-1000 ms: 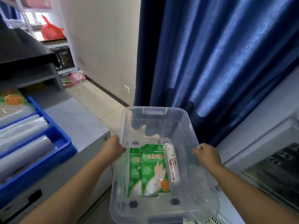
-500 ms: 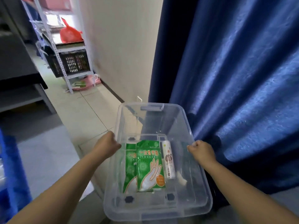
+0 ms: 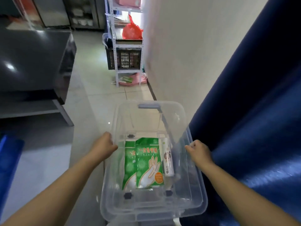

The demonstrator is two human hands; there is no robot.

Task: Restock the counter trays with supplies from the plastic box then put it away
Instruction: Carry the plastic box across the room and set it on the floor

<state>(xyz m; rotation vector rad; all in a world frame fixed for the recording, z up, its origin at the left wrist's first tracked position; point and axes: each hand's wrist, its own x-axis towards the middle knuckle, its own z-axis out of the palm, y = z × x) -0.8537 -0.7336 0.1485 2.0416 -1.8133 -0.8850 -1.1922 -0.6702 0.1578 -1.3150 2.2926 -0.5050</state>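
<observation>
I carry a clear plastic box [image 3: 151,207] in front of me, above the floor. My left hand [image 3: 104,145] grips its left rim and my right hand [image 3: 197,150] grips its right rim. Inside lie two green packs of disposable gloves [image 3: 147,162], overlapping, and a white roll [image 3: 167,158] to their right. A sliver of a blue counter tray [image 3: 8,159] shows at the left edge, on the grey counter [image 3: 44,154].
A blue curtain [image 3: 254,128] hangs close on the right. A cream wall [image 3: 187,49] runs ahead. A white shelf rack [image 3: 116,46] with a black crate [image 3: 124,58] and red bag [image 3: 132,31] stands down the tiled aisle. A dark cabinet [image 3: 32,62] is at left.
My view has swung left, away from the curtain and counter trays, toward the aisle and shelf rack. Both hands keep the same grip on the box.
</observation>
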